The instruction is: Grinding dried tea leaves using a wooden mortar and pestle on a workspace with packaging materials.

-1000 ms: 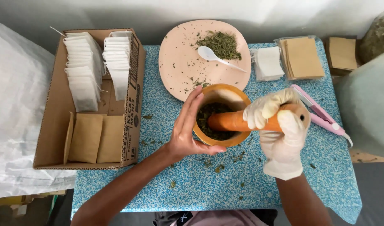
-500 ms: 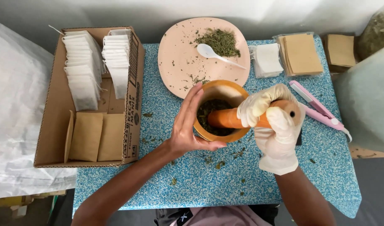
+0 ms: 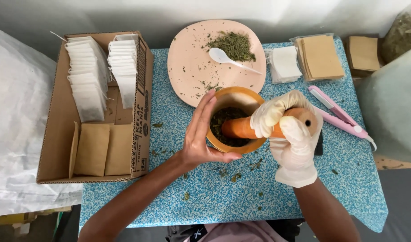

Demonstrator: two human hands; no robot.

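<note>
Open tabletop (image 3: 223,197) lies before the mortar (image 3: 234,96); plate (image 3: 187,62) behind and carton (image 3: 143,107) leftward hem it.

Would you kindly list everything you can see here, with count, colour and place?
mortar: one, wooden, table centre
pestle: one, orange-brown, tip in mortar
plate: one, pink, behind mortar
herbs: green heap, on plate
spoon: one, white, on plate
box: one, cardboard, left
white bags: two rows, in box
brown sachets: several, in box front
sealer: one, pink, right
table: one, blue speckled
left hand: bare, against mortar
right hand: white glove, gripping pestle
</note>
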